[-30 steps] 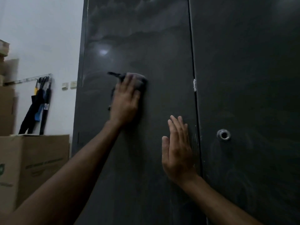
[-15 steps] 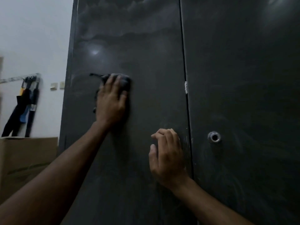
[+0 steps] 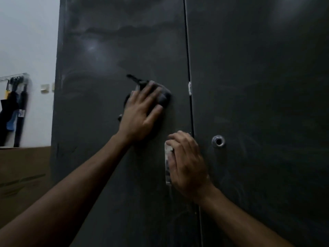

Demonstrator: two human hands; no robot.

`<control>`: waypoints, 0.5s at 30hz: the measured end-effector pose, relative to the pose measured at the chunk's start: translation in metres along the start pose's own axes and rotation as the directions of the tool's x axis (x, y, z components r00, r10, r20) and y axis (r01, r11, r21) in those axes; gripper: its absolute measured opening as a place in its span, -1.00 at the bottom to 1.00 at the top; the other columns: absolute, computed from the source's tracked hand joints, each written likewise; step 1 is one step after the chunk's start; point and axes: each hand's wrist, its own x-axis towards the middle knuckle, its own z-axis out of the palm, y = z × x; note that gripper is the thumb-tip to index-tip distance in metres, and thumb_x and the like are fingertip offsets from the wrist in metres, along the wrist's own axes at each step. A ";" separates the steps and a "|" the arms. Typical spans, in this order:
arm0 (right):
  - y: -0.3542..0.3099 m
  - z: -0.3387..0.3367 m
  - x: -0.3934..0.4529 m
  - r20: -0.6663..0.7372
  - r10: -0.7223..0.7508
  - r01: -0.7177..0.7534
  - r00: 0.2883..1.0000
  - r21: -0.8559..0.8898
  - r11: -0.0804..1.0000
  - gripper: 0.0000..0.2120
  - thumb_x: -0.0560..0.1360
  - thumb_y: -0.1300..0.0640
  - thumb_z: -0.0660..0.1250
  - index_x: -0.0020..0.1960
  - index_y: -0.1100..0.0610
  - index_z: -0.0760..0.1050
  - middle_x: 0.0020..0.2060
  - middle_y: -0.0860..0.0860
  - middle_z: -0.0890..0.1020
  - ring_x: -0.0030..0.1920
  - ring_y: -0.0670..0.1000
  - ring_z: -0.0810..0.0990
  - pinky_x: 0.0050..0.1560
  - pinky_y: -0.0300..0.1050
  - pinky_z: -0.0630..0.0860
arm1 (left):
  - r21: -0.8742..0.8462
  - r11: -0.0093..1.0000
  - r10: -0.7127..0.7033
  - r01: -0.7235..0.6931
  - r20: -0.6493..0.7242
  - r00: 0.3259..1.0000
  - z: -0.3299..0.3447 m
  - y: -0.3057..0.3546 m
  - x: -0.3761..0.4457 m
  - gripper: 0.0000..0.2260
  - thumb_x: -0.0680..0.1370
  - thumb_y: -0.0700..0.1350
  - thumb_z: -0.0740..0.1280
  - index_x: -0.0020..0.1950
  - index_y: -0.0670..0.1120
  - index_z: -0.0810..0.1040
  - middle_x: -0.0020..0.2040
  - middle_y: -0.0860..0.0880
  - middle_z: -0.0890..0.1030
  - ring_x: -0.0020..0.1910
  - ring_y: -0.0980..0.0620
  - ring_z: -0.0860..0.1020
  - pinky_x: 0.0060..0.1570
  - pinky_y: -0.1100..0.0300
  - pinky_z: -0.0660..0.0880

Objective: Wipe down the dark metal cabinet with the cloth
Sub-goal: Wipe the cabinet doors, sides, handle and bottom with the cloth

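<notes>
L hand [image 3: 140,114]: fingers flat, pressing cloth [image 3: 164,97] on cabinet [image 3: 106,157].
R hand [image 3: 187,163]: fingers curled round handle [image 3: 167,157].
Risk: door pulled open mid-wipe; cloth may slip.

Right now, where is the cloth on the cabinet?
In the head view the cloth is pressed flat under the left hand on the left door, just left of the door seam and above the right hand.
</notes>
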 end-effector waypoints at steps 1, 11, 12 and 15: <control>0.007 -0.008 0.000 -0.017 0.019 -0.019 1.000 -0.008 1.000 -0.70 0.63 0.19 0.18 0.25 0.29 0.56 0.27 0.20 0.57 0.40 0.20 0.47 0.44 0.20 0.37 | -0.023 0.995 0.096 -0.095 0.062 0.993 0.007 0.010 -0.005 -0.46 0.69 0.23 0.04 0.66 0.10 0.29 0.72 0.05 0.12 0.71 -0.11 0.02 0.67 -0.09 -0.09; 0.091 -0.102 -0.022 -0.048 0.177 -0.183 0.983 -0.181 0.966 -0.76 0.58 0.24 0.26 0.19 0.30 0.56 0.23 0.23 0.57 0.41 0.25 0.44 0.40 0.30 0.37 | 0.104 0.994 0.027 -0.029 0.021 0.999 0.007 -0.027 -0.091 -0.52 0.74 0.11 0.05 0.64 -0.02 0.33 0.70 -0.03 0.19 0.66 -0.10 0.22 0.64 -0.21 0.10; 0.097 -0.106 -0.023 -0.049 0.158 -0.165 0.986 -0.195 0.967 -0.76 0.57 0.25 0.26 0.18 0.31 0.56 0.23 0.23 0.57 0.41 0.26 0.44 0.41 0.31 0.36 | 0.052 0.996 -0.072 0.073 -0.023 0.997 0.008 -0.018 -0.076 -0.51 0.74 0.12 0.05 0.65 0.01 0.32 0.71 0.01 0.16 0.68 -0.05 0.18 0.66 -0.16 0.04; 0.109 -0.111 -0.022 -0.064 0.131 -0.141 0.989 -0.191 0.971 -0.75 0.58 0.23 0.25 0.18 0.31 0.57 0.25 0.23 0.56 0.43 0.27 0.43 0.42 0.31 0.35 | -0.081 0.980 -0.187 0.181 -0.074 0.980 0.015 0.016 -0.028 -0.52 0.72 0.10 0.07 0.64 0.04 0.33 0.70 0.05 0.18 0.68 0.00 0.14 0.67 -0.13 0.00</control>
